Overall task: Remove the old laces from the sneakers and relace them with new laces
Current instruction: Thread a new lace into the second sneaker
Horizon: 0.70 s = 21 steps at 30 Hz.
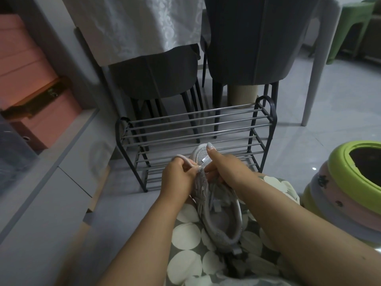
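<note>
A pale grey sneaker [218, 211] lies on my lap, heel toward me and toe pointing away. My left hand [177, 176] pinches a loop of light lace [185, 158] at the shoe's left side near the eyelets. My right hand [222, 164] grips the front of the sneaker, its index finger stretched over the toe. The tongue and its small white label show between the two hands. The rest of the lace is hidden by my fingers.
A black metal shoe rack [198, 139] stands on the floor just beyond the shoe. Two dark chairs [243, 48] and a table with a white cloth [140, 27] are behind it. Stacked green and pink plastic stools [346, 182] sit at the right, a white cabinet [51, 182] at the left.
</note>
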Tool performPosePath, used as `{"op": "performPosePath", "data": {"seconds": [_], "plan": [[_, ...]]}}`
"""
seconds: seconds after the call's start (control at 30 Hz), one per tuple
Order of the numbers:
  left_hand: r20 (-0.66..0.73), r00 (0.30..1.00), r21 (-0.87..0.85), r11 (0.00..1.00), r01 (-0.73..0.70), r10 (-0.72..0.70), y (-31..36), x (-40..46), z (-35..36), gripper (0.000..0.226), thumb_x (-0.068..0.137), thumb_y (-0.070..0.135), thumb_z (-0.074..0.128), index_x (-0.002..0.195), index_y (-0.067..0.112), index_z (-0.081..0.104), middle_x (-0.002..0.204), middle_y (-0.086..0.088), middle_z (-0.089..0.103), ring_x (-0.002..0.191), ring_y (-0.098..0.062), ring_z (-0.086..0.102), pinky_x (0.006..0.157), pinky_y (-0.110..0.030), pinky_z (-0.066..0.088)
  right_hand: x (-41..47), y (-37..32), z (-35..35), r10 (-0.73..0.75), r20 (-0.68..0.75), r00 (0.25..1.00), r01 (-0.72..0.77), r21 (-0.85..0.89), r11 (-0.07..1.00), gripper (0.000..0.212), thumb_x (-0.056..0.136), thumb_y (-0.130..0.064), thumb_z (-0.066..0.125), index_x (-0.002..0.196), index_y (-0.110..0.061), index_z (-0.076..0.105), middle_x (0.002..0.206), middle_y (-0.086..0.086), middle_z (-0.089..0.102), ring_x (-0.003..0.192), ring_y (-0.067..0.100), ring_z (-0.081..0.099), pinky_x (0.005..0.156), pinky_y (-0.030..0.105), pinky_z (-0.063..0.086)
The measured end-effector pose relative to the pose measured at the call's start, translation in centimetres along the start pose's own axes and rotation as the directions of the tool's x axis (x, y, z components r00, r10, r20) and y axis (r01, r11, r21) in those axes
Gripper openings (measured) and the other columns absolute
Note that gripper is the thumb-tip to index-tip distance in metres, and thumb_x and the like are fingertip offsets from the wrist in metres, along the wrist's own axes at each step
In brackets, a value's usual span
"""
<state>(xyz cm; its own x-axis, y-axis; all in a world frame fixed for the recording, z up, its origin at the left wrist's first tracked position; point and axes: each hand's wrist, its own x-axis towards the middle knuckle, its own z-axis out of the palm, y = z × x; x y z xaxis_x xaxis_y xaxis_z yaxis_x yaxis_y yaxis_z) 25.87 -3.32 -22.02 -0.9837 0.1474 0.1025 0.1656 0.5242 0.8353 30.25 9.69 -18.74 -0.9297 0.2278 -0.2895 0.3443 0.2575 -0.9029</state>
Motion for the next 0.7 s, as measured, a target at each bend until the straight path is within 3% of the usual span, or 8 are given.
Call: {"op": "performPosePath", "data": {"seconds": [0.13,0.23,0.3,0.4,0.53,0.7], "plan": [[0.050,0.995,-0.078,0.993,0.088,-0.084,0.1,0.2,0.0,0.010,0.080,0.015,0.074,0.079,0.008,0.066,0.078,0.002,0.071,0.076,-0.014,0.068,0.073,-0.033,0.056,-0.1,-0.1,-0.2,-0.025,0.003,1.000,0.025,-0.047,0.999,0.072,0.094,-0.062,0.028,0.088,-0.008,0.074,0.083,0.010,0.073,0.083,0.023,0.065,0.084,0.035,0.049],[0.039,0.998,0.055,0.997,0.046,-0.048,0.6,0.0,-0.1,0.009,0.085,0.022,0.069,0.085,0.013,0.067,0.081,0.006,0.068,0.078,-0.011,0.065,0.069,-0.025,0.052,0.1,0.0,-0.5,-0.057,0.002,0.998,0.057,-0.156,0.986,0.072,0.095,-0.060,0.021,0.098,-0.011,0.074,0.094,0.010,0.069,0.083,0.020,0.060,0.077,0.030,0.045],[0.052,0.999,0.174,0.985,-0.015,0.006,1.1,-0.4,-0.2,0.011,0.089,0.025,0.063,0.089,0.015,0.066,0.086,0.005,0.067,0.079,-0.010,0.062,0.065,-0.019,0.045,0.3,0.2,-0.7,-0.042,-0.013,0.999,0.039,-0.154,0.987,0.078,0.091,-0.067,0.019,0.093,-0.013,0.075,0.095,0.011,0.067,0.082,0.018,0.059,0.076,0.029,0.045],[0.114,0.992,0.212,0.975,-0.069,0.045,2.0,-1.0,-0.5,0.012,0.086,0.026,0.064,0.088,0.014,0.064,0.091,-0.001,0.066,0.079,-0.013,0.062,0.070,-0.027,0.050,0.5,0.3,-0.9,-0.041,-0.015,0.999,0.038,-0.147,0.988,0.084,0.088,-0.072,0.015,0.088,-0.014,0.076,0.096,0.012,0.066,0.082,0.018,0.059,0.077,0.033,0.044],[0.265,0.964,0.266,0.963,-0.042,-0.031,3.4,-1.3,-1.2,0.016,0.074,0.029,0.070,0.081,0.017,0.062,0.080,-0.004,0.066,0.074,-0.018,0.064,0.067,-0.038,0.056,0.5,0.1,-1.0,-0.034,0.005,0.999,0.034,-0.125,0.992,0.086,0.087,-0.072,0.013,0.086,-0.013,0.076,0.088,0.007,0.055,0.078,0.013,0.052,0.074,0.032,0.038],[0.323,0.946,0.358,0.929,-0.096,-0.027,4.3,-1.2,-1.6,0.017,0.076,0.018,0.068,0.068,0.021,0.053,0.071,0.002,0.061,0.061,-0.010,0.058,0.044,-0.019,0.045,1.2,0.7,-0.7,-0.015,0.048,0.999,0.019,-0.078,0.997,0.092,0.080,-0.082,0.011,0.077,-0.017,0.077,0.100,0.009,0.065,0.093,0.021,0.059,0.092,0.038,0.045]]}}
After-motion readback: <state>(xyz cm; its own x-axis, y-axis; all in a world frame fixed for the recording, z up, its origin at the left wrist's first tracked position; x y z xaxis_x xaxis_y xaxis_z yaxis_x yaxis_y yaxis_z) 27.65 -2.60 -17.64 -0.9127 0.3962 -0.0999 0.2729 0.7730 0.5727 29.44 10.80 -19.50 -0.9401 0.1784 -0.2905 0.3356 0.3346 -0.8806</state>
